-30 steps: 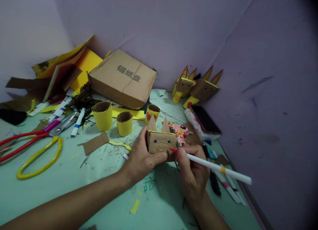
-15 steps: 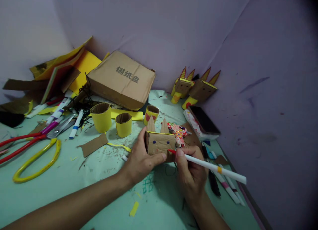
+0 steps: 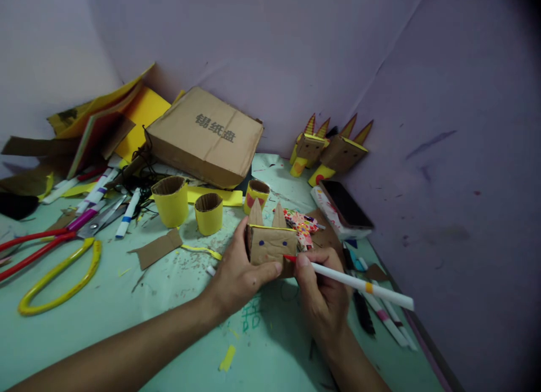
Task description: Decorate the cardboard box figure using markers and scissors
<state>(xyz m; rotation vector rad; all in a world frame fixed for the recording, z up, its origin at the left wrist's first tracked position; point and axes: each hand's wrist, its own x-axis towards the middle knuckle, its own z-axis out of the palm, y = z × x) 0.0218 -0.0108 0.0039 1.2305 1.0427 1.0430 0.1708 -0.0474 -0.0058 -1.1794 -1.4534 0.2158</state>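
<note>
My left hand point(image 3: 239, 273) grips a small brown cardboard box figure point(image 3: 270, 242) with two pointed ears and two blue dot eyes, standing on the pale green table point(image 3: 127, 302). My right hand point(image 3: 323, 293) holds a white marker point(image 3: 359, 283) with a red tip, and the tip touches the lower right of the figure's front face. The marker's tail points right, out over the table's edge.
Three yellow cardboard rolls point(image 3: 171, 200) stand behind the figure. A flat cardboard box point(image 3: 207, 135) leans at the back, two finished eared figures point(image 3: 333, 149) at the wall. A phone point(image 3: 346, 203), markers point(image 3: 386, 318), scissors point(image 3: 46, 242) and a yellow loop point(image 3: 59, 276) lie around.
The red tip has crept slightly left along the figure's lower front. Both hands and the figure stay almost in place; the view has shifted a little.
</note>
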